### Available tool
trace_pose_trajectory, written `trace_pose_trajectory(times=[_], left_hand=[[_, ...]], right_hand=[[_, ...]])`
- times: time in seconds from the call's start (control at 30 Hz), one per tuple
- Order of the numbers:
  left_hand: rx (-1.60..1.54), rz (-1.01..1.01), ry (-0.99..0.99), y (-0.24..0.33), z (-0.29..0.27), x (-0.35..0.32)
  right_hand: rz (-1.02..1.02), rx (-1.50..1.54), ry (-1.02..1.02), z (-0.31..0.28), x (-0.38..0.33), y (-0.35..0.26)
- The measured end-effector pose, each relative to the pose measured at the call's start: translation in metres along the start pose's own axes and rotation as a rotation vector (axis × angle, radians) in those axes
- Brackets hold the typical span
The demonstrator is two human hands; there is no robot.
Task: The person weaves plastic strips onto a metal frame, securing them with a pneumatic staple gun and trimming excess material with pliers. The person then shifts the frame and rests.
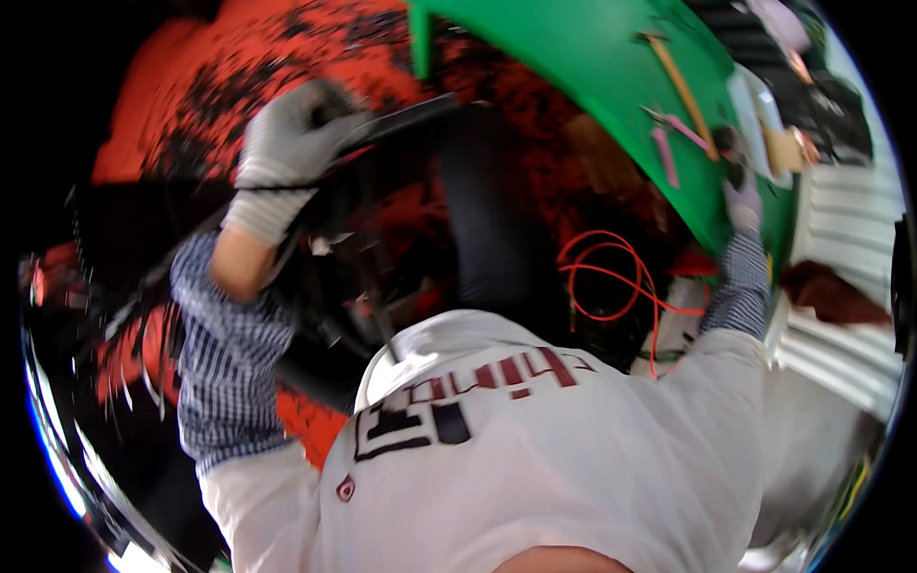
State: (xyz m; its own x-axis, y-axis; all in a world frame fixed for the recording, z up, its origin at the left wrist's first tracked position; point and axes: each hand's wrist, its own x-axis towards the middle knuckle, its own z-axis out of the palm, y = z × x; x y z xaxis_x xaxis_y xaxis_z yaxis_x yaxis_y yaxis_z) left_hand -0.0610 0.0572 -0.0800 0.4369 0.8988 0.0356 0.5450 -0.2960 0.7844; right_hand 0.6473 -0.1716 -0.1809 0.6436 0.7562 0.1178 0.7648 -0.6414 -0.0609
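Grey knit cloth glove [287, 143], glossy black bar [406, 115], smooth matt green tabletop [592, 57], wooden-handled hammer [680, 86]

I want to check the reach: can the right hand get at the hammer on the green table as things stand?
Probably yes. The right hand already rests at the edge of the green table, and the hammer lies on the open top with nothing between them.

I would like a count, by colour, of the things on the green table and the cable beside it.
Brown: 1, hammer with a wooden handle
Pink: 2, a pink tool and a pink stick
Red: 1, cable coiled beside the green table
Total: 4
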Motion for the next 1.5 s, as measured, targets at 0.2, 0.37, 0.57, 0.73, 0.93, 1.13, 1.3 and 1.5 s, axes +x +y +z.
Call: trace_pose_trajectory(times=[0.2, 0.37, 0.57, 0.73, 0.93, 1.13, 1.3, 1.5], left_hand=[[0.052, -0.089, -0.052, -0.015, -0.005, -0.003], [-0.237, 0.072, 0.047, -0.040, -0.006, -0.010], [0.053, 0.057, 0.034, -0.026, -0.004, -0.003], [0.100, 0.004, 0.108, -0.027, 0.003, 0.004], [-0.095, -0.192, 0.011, 0.036, -0.005, -0.007], [-0.139, -0.210, 0.022, 0.038, -0.001, -0.008], [-0.174, -0.230, 0.034, 0.041, 0.002, -0.008], [-0.047, -0.137, 0.100, 0.031, 0.003, -0.007]], right_hand=[[0.005, 0.342, 0.329, -0.048, 0.031, -0.013], [-0.078, 1.169, 0.178, -0.136, -0.048, -0.145], [-0.242, 1.321, -0.099, -0.167, -0.166, -0.323], [-0.648, 0.678, -0.032, -0.124, -0.211, -0.360], [-1.111, 0.634, -0.073, -0.110, -0.233, -0.391], [-1.207, 0.507, -0.082, -0.094, -0.253, -0.393], [-1.209, 0.488, -0.072, -0.089, -0.254, -0.394], [-1.229, 0.488, -0.045, -0.082, -0.256, -0.395]])
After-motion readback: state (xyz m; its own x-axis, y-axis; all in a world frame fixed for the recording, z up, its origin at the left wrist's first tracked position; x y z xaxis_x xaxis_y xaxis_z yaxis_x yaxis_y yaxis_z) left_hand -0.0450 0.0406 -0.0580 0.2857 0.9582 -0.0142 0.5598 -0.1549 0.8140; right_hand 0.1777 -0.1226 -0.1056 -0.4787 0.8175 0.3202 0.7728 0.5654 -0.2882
